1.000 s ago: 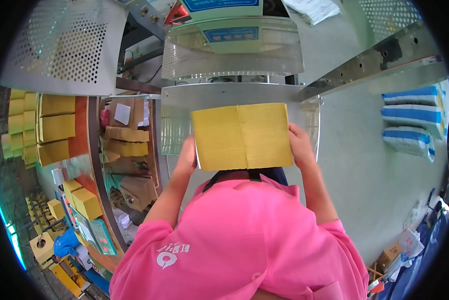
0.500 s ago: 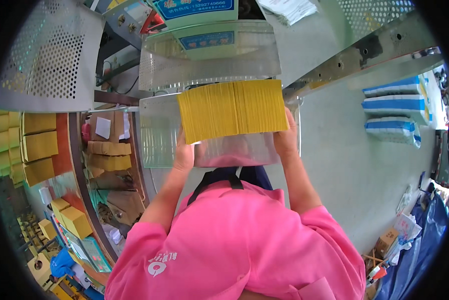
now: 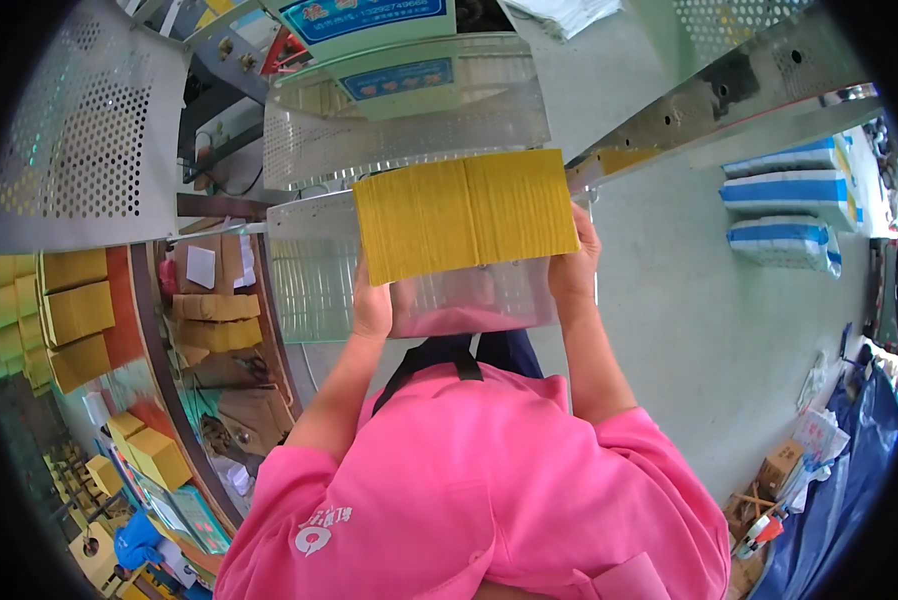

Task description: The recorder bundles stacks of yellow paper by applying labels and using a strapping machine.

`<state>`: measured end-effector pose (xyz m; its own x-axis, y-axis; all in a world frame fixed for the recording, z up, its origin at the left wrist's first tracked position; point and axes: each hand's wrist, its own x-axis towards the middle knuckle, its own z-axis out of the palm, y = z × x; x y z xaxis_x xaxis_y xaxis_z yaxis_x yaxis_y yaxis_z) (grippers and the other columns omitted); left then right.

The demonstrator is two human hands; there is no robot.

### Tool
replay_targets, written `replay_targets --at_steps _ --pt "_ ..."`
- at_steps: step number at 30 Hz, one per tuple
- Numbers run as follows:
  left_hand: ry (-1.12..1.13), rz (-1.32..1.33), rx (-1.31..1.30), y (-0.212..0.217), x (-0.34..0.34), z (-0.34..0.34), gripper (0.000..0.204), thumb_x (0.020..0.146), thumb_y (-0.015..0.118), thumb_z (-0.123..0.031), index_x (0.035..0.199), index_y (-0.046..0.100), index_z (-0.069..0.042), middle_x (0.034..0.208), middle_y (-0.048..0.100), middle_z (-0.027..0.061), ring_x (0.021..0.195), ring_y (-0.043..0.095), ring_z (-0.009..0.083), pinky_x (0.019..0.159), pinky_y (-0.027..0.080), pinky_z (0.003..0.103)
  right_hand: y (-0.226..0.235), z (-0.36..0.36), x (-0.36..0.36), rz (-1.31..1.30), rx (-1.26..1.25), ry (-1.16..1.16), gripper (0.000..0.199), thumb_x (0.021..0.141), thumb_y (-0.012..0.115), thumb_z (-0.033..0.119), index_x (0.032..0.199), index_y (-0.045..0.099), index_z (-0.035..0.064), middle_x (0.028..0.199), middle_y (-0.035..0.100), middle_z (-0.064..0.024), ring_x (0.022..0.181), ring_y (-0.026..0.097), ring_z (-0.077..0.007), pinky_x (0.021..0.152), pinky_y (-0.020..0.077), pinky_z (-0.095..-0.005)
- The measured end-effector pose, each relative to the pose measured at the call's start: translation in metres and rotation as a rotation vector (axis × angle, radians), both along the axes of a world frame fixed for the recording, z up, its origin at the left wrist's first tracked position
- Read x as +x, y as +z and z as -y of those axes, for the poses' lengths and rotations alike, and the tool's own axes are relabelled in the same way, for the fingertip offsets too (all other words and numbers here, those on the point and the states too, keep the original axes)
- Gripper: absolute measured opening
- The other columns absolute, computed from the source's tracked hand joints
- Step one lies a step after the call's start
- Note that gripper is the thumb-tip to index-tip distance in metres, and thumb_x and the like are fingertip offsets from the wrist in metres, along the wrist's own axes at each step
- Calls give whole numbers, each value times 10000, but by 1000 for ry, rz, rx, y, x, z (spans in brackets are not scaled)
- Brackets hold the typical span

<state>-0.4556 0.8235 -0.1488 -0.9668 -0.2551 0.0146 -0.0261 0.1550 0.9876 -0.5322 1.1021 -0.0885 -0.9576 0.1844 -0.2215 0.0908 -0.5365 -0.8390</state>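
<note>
Yellow paper stack: a thick block of sheets (image 3: pixel 469 215) sits between the two hands, in front of the person's chest; its many edges face up, with a darker seam running down near the middle.
Left hand: the left hand (image 3: pixel 373 300) is at the block's lower left corner, its fingers clamped on that end and partly hidden behind it.
Right hand: the right hand (image 3: pixel 574 262) grips the opposite end, fingers clamped on the right side, some out of sight.
Tilt: the block's right end stands a little higher in the view than its left.
Beneath the block: a shiny metal panel (image 3: pixel 449 300) reflects pink; whether the block touches it, I cannot tell.
Beyond the block: a see-through cover (image 3: pixel 399 125) and, to its right, a slanting metal beam (image 3: pixel 689 110).
Left side: more yellow stacks (image 3: pixel 79 320) on a reddish bench (image 3: pixel 124 330), near a perforated panel (image 3: pixel 79 130).
Right side: blue-and-white packs (image 3: pixel 789 190) lie piled, well apart from the hands; a blue sheet (image 3: pixel 839 480) is nearer the person.
Clothing: a pink shirt (image 3: pixel 469 480).
</note>
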Motion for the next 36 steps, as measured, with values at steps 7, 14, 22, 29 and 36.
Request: replay_targets --at_steps 7,14,22,29,36 --pt "-15 -2 206 15 2 -7 467 1044 331 -315 1372 437 -1 1349 502 98 1279 435 172 1059 345 351 21 11 3 12 96 77 260 946 563 90 1191 631 32 1094 655 -12 999 583 -91 879 457 -258" --pt "-103 629 325 140 -8 15 696 1019 248 -560 1410 398 -5 1316 539 101 1189 520 187 1039 366 326 68 -24 -1 252 462 521 292 978 473 137 1183 631 1 1021 657 -5 921 578 -85 822 457 -223" --pt "-204 487 150 99 1 26 603 1030 331 -477 1309 520 23 1300 561 126 1207 509 225 1020 371 324 23 -17 8 300 438 456 350 982 497 251 1205 628 15 1073 652 -19 976 569 -102 825 430 -230" --pt "-160 381 -106 69 15 34 544 1045 324 -380 1270 517 76 1292 559 188 1216 506 266 1052 345 342 24 -14 17 233 493 344 376 1014 462 266 1222 613 -9 1124 649 -56 1047 573 -134 919 435 -261" --pt "15 336 175 67 18 9 607 1050 274 -448 1308 492 57 1314 532 136 1185 507 210 1017 380 338 25 -18 18 203 452 391 379 999 487 274 1200 617 -19 1149 641 -62 1073 567 -141 944 427 -276"
